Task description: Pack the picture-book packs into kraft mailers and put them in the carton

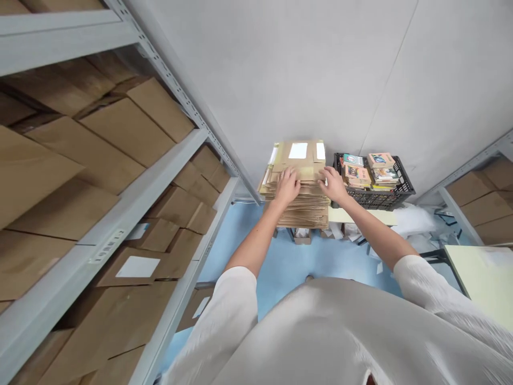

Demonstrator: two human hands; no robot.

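Note:
A tall stack of flattened brown cardboard [303,214] stands on a pale table against the wall. On its top piece lie two white labels, the larger one [298,151] near the middle. My left hand [287,184] rests at the near left part of the stack's top, fingers slightly curled and apart. At the near right edge of the top is my right hand [332,183], its fingers bent and spread. Neither hand visibly grips anything. Right of the stack, a black crate [377,198] holds several books [358,175].
Grey shelving [100,254] full of cardboard boxes [130,128] runs along the left. Another shelf with boxes [495,208] is at the far right. A pale table [479,278] stands at the lower right. Crumpled white material [414,220] lies beyond the crate.

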